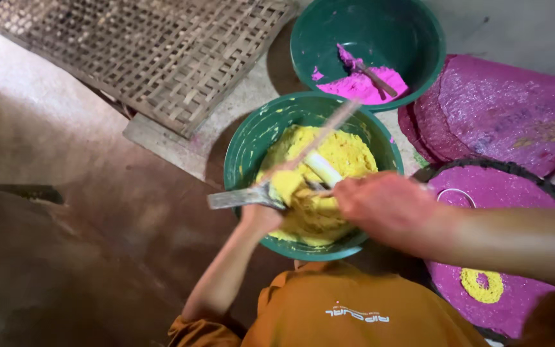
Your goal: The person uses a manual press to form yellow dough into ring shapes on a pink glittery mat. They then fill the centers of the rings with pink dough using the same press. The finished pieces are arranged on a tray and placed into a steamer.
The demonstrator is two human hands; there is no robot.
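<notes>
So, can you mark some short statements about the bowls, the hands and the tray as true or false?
1. The nearer green bowl holds yellow paste. True.
2. The farther green bowl is empty. False: it holds pink paste and a stick.
3. The left hand grips a flat metal tool over the nearer bowl. True.
4. The round tray on the right is covered in yellow with a pink ring on it. False: it is covered in pink, with a yellow ring.
5. The right hand rests on the woven mat. False: it is at the yellow paste, and the mat lies apart at upper left.
</notes>
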